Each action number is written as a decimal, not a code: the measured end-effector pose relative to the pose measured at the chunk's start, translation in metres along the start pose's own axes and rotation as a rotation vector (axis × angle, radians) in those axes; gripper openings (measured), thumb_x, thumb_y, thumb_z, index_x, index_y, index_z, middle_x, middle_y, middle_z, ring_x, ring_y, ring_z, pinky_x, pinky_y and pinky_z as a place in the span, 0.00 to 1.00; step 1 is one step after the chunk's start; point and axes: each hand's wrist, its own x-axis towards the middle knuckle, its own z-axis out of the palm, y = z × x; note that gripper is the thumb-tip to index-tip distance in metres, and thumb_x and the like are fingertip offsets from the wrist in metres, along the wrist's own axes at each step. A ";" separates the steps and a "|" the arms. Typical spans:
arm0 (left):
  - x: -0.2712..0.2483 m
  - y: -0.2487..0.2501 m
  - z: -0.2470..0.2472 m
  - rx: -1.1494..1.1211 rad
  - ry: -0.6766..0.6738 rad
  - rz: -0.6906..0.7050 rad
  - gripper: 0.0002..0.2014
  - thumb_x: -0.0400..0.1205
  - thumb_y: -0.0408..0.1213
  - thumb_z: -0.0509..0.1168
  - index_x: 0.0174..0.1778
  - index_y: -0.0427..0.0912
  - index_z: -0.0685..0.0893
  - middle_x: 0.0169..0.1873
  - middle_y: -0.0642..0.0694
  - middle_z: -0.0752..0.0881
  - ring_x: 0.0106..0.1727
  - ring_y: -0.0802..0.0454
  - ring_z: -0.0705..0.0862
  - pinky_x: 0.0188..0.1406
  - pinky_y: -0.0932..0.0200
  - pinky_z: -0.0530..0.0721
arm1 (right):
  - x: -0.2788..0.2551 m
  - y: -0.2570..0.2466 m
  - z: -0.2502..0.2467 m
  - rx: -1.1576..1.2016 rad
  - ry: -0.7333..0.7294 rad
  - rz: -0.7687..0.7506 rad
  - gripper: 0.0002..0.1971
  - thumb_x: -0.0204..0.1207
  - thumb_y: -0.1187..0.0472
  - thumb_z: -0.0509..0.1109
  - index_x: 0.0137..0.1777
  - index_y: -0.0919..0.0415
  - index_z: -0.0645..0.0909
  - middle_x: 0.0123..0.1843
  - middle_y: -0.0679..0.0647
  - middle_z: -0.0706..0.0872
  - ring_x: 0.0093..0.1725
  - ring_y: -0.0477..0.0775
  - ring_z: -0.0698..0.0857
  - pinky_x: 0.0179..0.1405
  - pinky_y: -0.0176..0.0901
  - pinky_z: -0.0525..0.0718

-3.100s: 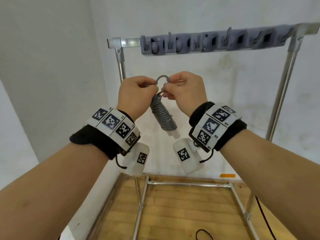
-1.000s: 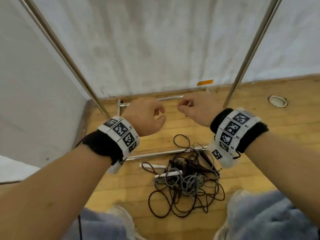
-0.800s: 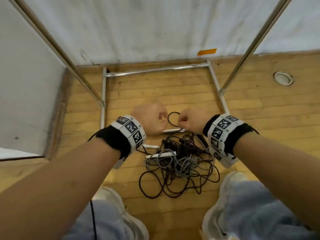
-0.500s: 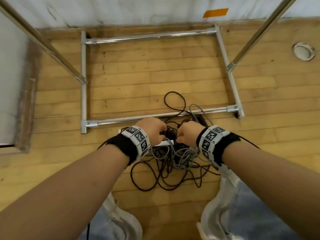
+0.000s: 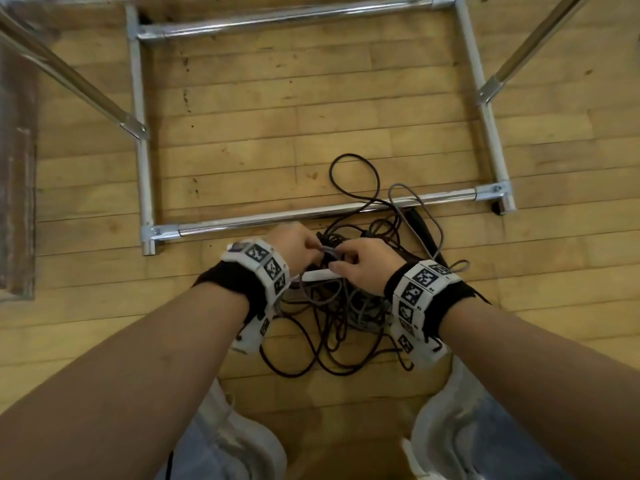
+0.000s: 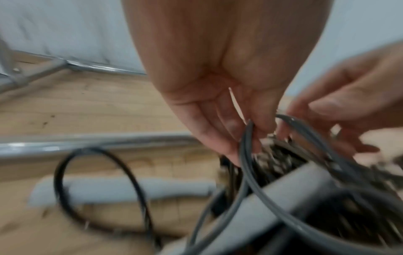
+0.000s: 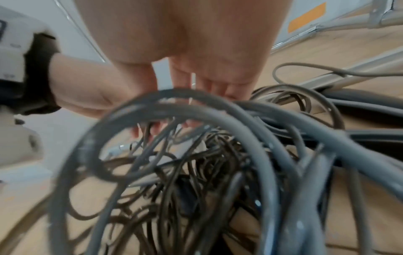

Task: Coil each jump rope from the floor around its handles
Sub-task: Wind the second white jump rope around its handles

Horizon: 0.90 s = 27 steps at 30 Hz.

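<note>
Just hands amid tangled ropes

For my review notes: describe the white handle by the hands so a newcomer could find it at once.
Start at the metal frame on the wood floor; just in front of its near bar lies a tangle of ropes. The white handle lies across the top of that tangle, between the left hand and right hand. It is the only pale straight stick there; everything around it is dark or grey cord.
</note>
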 end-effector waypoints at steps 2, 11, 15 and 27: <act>0.000 0.004 -0.024 -0.078 0.044 0.020 0.07 0.81 0.43 0.68 0.40 0.53 0.90 0.29 0.54 0.86 0.32 0.55 0.81 0.31 0.59 0.79 | 0.000 -0.007 -0.006 0.113 0.047 -0.026 0.09 0.74 0.44 0.68 0.40 0.49 0.79 0.38 0.50 0.84 0.38 0.50 0.82 0.35 0.45 0.80; -0.041 0.042 -0.105 -0.271 0.446 0.177 0.06 0.80 0.42 0.69 0.39 0.49 0.88 0.28 0.56 0.86 0.27 0.67 0.85 0.27 0.70 0.79 | -0.013 -0.058 -0.072 0.332 0.231 -0.193 0.13 0.83 0.55 0.58 0.37 0.50 0.77 0.31 0.49 0.87 0.37 0.54 0.85 0.46 0.53 0.82; -0.068 0.059 -0.129 -0.271 0.598 0.170 0.07 0.80 0.45 0.68 0.37 0.52 0.87 0.25 0.55 0.85 0.26 0.66 0.83 0.27 0.67 0.78 | -0.034 -0.088 -0.098 0.327 0.400 -0.254 0.12 0.84 0.56 0.58 0.38 0.46 0.73 0.26 0.49 0.80 0.25 0.47 0.76 0.33 0.45 0.76; -0.179 0.083 -0.178 -0.275 0.677 0.211 0.09 0.82 0.39 0.66 0.35 0.45 0.86 0.36 0.46 0.90 0.37 0.52 0.85 0.44 0.54 0.83 | -0.164 -0.214 -0.194 0.233 0.971 -0.671 0.05 0.79 0.60 0.65 0.44 0.57 0.82 0.29 0.41 0.73 0.28 0.38 0.72 0.30 0.25 0.67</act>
